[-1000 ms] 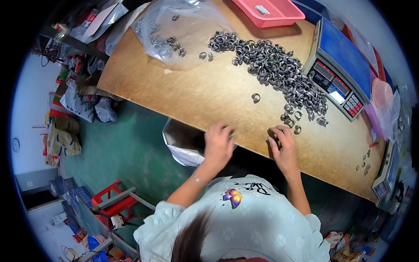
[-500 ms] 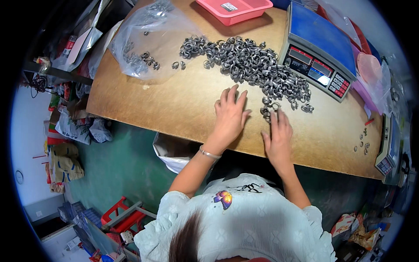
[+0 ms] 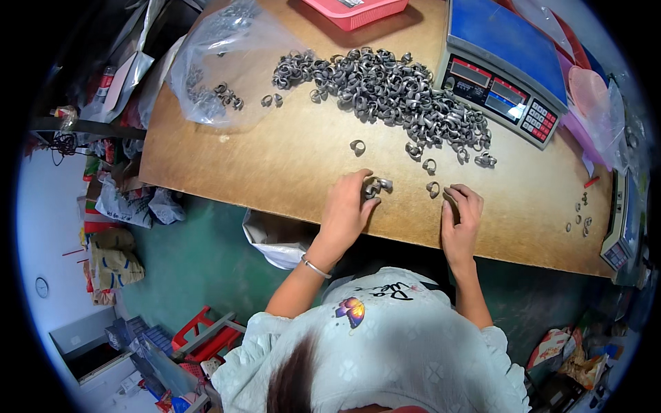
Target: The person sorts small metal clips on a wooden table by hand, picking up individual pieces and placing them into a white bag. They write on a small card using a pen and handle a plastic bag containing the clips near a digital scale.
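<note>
A heap of dark grey metal rings [image 3: 385,86] spreads across the far side of the wooden table. At the near edge, my left hand [image 3: 344,210] curls its fingers and thumb around several rings [image 3: 376,186]. My right hand [image 3: 463,224] rests on the table to the right, fingers loosely bent and thumb apart, with nothing visible in it. Just left of its fingertips lies a single ring [image 3: 432,188], untouched. Farther off lie another loose ring [image 3: 429,165] and one ring [image 3: 357,146] beyond my left hand.
A clear plastic bag [image 3: 220,65] with rings in and around it lies at the far left. A blue-topped weighing scale [image 3: 502,55] stands far right, a pink basket [image 3: 354,15] at the back. A few small rings [image 3: 578,215] lie near the right edge beside a second scale [image 3: 616,241].
My left hand has drawn back toward the near edge and closed around several rings. The right hand has moved right, away from the small cluster, and single rings now lie spread between the heap and my hands.
</note>
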The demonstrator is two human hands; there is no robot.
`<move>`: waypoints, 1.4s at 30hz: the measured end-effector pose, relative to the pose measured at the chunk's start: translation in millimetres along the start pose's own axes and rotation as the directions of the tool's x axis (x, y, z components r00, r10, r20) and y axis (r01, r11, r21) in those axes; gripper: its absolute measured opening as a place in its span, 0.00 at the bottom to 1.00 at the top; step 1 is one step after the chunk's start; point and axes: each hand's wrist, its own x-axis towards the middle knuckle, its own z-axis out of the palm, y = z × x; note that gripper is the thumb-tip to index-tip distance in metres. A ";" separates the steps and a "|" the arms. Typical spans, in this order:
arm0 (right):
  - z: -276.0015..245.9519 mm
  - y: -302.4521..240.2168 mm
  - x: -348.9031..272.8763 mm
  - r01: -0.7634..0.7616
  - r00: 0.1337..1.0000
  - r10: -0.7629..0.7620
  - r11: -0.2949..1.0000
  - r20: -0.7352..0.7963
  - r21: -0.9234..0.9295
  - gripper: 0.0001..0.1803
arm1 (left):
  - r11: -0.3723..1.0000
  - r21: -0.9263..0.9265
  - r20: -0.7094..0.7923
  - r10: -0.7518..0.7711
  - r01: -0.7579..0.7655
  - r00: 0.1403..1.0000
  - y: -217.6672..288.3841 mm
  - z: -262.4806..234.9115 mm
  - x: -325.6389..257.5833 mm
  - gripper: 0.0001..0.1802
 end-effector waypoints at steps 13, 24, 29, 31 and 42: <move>23.0 -20.5 3.3 0.069 0.993 -0.055 0.989 0.101 -0.135 0.13 | 0.999 0.025 -0.155 -0.035 0.039 0.987 -4.8 -7.0 -12.1 0.24; 49.0 -35.3 4.9 0.141 0.975 -0.166 0.977 0.150 0.163 0.12 | 0.999 -0.051 -0.166 -0.011 0.002 0.986 -18.9 -0.5 -10.5 0.30; 31.9 -27.9 -7.6 0.128 0.978 -0.155 0.975 0.143 0.182 0.09 | 0.995 0.095 -0.166 -0.015 0.032 0.986 -17.7 -5.1 -21.7 0.28; 30.7 -28.3 -8.5 0.140 0.977 -0.165 0.974 0.137 0.175 0.09 | 0.993 0.110 -0.172 -0.011 0.030 0.985 -21.2 -1.9 -21.9 0.26; 34.1 -30.3 -6.1 0.168 0.976 -0.183 0.978 0.119 0.123 0.07 | 0.997 0.071 -0.173 -0.015 0.027 0.985 -25.2 -3.2 -20.8 0.26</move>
